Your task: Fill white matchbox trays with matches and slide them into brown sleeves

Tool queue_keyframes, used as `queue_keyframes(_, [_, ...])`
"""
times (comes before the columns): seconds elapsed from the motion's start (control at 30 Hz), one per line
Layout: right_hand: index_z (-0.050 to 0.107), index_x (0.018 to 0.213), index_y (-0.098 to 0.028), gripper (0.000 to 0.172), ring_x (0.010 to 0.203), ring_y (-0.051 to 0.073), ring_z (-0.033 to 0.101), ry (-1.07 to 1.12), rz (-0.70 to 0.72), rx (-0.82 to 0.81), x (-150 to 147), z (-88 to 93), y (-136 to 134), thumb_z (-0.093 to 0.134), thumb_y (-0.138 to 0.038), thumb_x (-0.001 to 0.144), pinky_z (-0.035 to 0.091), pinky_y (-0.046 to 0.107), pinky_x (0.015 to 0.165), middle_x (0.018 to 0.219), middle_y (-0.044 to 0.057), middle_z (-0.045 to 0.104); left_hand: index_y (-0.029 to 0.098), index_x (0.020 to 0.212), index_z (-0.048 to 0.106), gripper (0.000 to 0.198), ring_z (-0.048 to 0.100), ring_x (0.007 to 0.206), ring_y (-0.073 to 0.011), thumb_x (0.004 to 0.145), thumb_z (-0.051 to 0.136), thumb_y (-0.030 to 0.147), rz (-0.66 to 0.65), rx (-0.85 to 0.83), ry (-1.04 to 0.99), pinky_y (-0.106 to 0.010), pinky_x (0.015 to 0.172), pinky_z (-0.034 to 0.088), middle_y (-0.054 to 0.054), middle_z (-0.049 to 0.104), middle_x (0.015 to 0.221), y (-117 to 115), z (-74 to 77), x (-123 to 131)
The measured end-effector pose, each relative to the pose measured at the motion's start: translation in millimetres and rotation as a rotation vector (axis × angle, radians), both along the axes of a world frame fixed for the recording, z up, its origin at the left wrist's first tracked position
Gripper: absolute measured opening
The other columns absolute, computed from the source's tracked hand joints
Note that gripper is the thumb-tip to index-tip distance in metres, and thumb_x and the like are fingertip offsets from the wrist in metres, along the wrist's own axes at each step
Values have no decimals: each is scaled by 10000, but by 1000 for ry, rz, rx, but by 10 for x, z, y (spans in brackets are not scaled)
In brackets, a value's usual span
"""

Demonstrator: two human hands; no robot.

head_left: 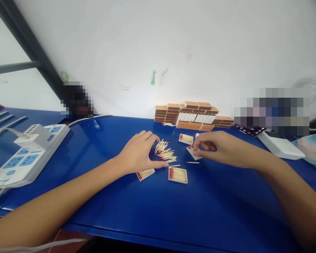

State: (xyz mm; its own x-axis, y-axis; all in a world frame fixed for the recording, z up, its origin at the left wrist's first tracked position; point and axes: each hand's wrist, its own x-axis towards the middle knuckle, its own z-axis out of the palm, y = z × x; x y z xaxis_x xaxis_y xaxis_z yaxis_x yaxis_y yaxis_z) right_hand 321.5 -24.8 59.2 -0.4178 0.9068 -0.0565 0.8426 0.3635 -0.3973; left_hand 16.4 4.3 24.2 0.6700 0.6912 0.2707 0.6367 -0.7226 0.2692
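Observation:
My left hand [138,153] curves around the left side of a loose pile of red-tipped matches [164,151], thumb and fingers spread apart. Under its palm edge lies a partly hidden tray of matches [146,174]. A full matchbox tray [178,175] sits just below the thumb. My right hand [213,147] has its thumb and fingers bent together over a tilted matchbox tray [191,152], which it partly covers; what the fingertips pinch is hidden. Farther back is another filled tray [185,138]. One single match [193,162] lies near the right hand.
Stacked matchboxes [192,116] stand against the white wall. A white power strip [28,154] with a plugged-in adapter and cables lies left on the blue table [147,211]. At right are a phone [249,130] and a white box-shaped object [281,146].

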Motion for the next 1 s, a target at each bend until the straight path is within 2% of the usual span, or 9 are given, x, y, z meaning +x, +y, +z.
queue_keyframes(0.13, [640,740,-234,257,614,155,515,-51,63,-71,-96,-82,-72,669,-423,912,351,287,557,672,-7,563,181,1164,611,697,611,1005,-281,775,761,740,3,17,-8,-412,848,483,-78,671,1085,6,-3,4])
queue_keyframes(0.3, [618,726,-242,222,600,161,519,-87,62,-67,-181,-126,-107,631,-369,908,354,303,548,686,1,610,186,1140,612,679,613,987,-280,773,764,737,2,20,-14,-410,838,483,-76,674,1071,9,-2,2])
queue_keyframes(0.37, [614,724,-241,236,591,160,517,-95,-9,-8,-182,-101,-102,620,-390,907,348,308,548,672,2,606,186,1150,610,677,615,977,-279,782,758,735,3,21,-16,-412,838,483,-76,673,1059,7,6,0])
queue_keyframes(0.47, [614,712,-239,313,569,165,513,-157,-203,92,-153,-75,-73,595,-475,917,331,321,539,651,15,604,191,1148,608,653,615,977,-279,796,754,720,4,20,-7,-413,846,482,-75,672,1060,4,17,-5])
queue_keyframes(0.57, [606,691,-238,394,568,182,536,-205,-303,81,-114,-100,-38,560,-544,935,330,333,533,645,32,623,188,1166,605,647,615,988,-281,804,759,702,6,16,7,-417,861,483,-80,673,1078,2,20,-4])
queue_keyframes(0.67, [637,752,-238,419,616,213,589,-203,-331,101,-86,-152,-15,550,-603,937,362,342,547,694,50,664,175,1198,606,676,617,995,-287,803,757,703,15,9,21,-427,875,486,-87,674,1084,-3,14,6])
queue_keyframes(0.8, [678,904,-231,491,753,272,659,-221,-366,144,-93,-204,-10,589,-713,883,410,359,597,869,92,733,153,1234,614,745,617,1029,-303,792,744,739,39,3,32,-442,890,493,-102,672,1109,-4,4,18])
queue_keyframes(0.9, [679,883,-238,504,797,288,672,-268,-345,71,-109,-222,-25,569,-730,892,419,364,612,916,94,745,144,1192,646,784,611,1052,-314,766,722,798,75,-11,48,-450,902,493,-109,671,1110,12,-7,15])
queue_keyframes(1.0, [669,853,-243,452,749,274,657,-346,-317,24,-75,-226,-49,561,-676,923,408,358,591,876,79,734,154,1162,676,826,603,1078,-326,733,697,859,102,-22,72,-461,931,481,-110,671,1117,33,-23,13])
